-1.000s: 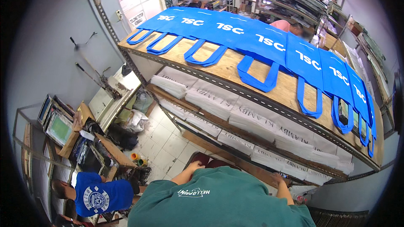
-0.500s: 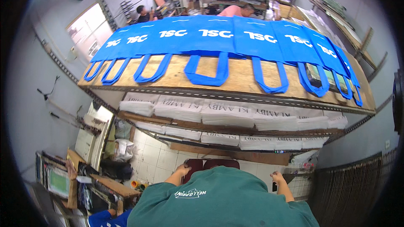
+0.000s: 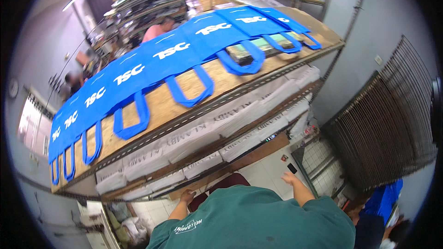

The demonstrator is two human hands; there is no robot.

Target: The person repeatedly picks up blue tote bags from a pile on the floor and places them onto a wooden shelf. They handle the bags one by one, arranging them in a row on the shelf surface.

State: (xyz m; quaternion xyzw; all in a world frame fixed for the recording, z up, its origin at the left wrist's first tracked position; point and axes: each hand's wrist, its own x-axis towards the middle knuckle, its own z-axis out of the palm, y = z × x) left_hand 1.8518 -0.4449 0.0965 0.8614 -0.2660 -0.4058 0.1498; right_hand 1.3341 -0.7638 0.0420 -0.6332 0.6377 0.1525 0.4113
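Observation:
My left hand (image 3: 187, 197) hangs low in front of the bench, fingers loosely bent and holding nothing. Lower right, my right hand (image 3: 290, 179) is out from my body, its fingers apart. A small black rectangular thing (image 3: 292, 168) shows just beyond its fingertips; I cannot tell whether they touch. Both hands are well away from the blue tote bags (image 3: 171, 51), which lie overlapping in a row on the wooden tabletop (image 3: 159, 110). Their white print faces up and their handles hang toward me. A dark, flat block (image 3: 237, 53) lies partly under one handle.
White printed stacks (image 3: 184, 131) fill the shelves under the tabletop. At right stands a dark wire rack (image 3: 378, 133), with a person in blue (image 3: 385, 200) below it. Someone in pink (image 3: 159, 28) bends behind the bench. Maroon seats (image 3: 226, 182) are before me.
My view has swung to the right, so the bench now slants and the wire rack shows more fully. My right hand has moved outward, fingers more extended. The bags lie as before.

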